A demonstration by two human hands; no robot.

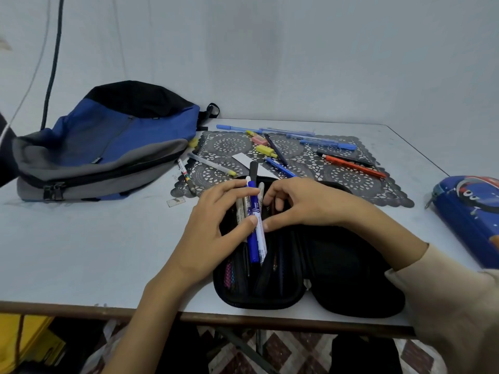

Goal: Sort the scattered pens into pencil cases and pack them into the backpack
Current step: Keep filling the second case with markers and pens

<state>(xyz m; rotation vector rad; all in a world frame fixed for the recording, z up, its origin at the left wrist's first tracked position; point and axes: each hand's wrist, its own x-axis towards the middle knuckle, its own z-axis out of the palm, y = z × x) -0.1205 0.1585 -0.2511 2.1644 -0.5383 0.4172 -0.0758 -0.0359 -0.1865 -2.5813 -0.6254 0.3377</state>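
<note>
- While the left hand (213, 225) grips about four markers (253, 247), standing in the open black pencil case (270, 298) at near centre, filling it is the step in hand.
- Close beside it, the right hand (305, 203) curls at the case's mouth; whether it grips anything cannot be told.
- Next, probably: seat the bundle, then reach far for more.
- Counted: two cases, with the blue pencil case (469, 211) at right; one backpack (116, 139) far left; roughly fourteen loose pens (353, 164) on the lace mat (337, 179).
</note>
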